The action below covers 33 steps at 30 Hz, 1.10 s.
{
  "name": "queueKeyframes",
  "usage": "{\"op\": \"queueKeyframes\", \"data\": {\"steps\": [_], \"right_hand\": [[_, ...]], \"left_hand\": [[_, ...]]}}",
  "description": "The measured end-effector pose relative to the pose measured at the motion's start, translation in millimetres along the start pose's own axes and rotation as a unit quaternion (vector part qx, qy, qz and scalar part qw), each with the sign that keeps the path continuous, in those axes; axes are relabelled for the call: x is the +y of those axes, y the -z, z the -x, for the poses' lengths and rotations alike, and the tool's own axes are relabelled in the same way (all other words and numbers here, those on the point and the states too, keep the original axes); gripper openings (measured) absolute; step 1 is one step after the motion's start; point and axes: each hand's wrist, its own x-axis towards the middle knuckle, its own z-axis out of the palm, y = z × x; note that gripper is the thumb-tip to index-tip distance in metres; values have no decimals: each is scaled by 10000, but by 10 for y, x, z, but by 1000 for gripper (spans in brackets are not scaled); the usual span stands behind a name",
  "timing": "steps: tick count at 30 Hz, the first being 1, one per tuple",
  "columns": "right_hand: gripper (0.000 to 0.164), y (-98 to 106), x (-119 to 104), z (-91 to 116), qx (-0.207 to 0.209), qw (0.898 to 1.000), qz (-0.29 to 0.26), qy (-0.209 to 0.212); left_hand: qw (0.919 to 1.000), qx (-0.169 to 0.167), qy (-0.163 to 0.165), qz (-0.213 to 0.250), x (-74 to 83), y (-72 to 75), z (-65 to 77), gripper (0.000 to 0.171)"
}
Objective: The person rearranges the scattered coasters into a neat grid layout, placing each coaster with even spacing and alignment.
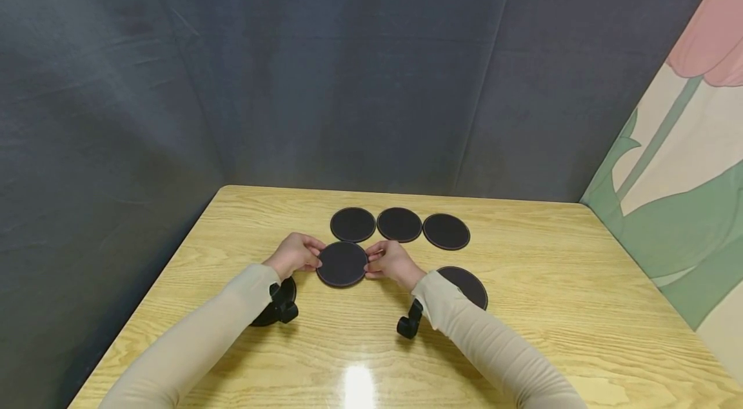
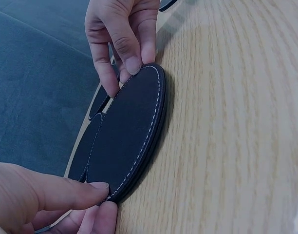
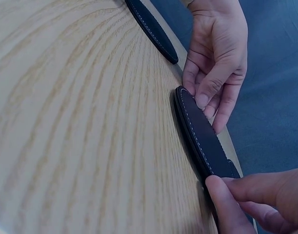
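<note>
A round black coaster (image 1: 342,264) with pale stitching round its rim is between my two hands. My left hand (image 1: 294,254) pinches its left edge, and my right hand (image 1: 395,262) pinches the opposite edge. In the left wrist view the left thumb (image 2: 85,192) presses on top of the rim while fingers sit beneath. The coaster's edge looks two layers thick there; whether these are separate pieces I cannot tell. From the right wrist view, the coaster (image 3: 205,134) is close to the wood, its near rim held between right thumb and finger.
Behind the hands lie three similar coasters in a row: left (image 1: 353,224), middle (image 1: 399,224) and right (image 1: 445,231). Another coaster (image 1: 464,286) is partly under the right forearm, and a dark round one (image 1: 264,317) under the left wrist. Dark cloth (image 1: 360,73) hangs behind the wooden table (image 1: 557,306).
</note>
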Motion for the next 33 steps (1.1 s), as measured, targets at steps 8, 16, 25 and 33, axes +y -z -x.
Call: {"op": "queueKeyframes", "data": {"steps": [8,16,25,33], "right_hand": [[32,-8,23,-17,12,10000,62,15],[31,-36,20,-41,154,9998,111,-78],[31,-46,17,-13,198,9996,185,62],[32,-38,13,-11,176,9995,264,37]], "left_hand": [[10000,-4,11,54,-6,0,-4,42],[10000,-6,1,-6,-16,0,0,42],[9999,27,-124,-26,1,4,-5,40],[9999,58,-68,-63,3,-9,1,40]]}}
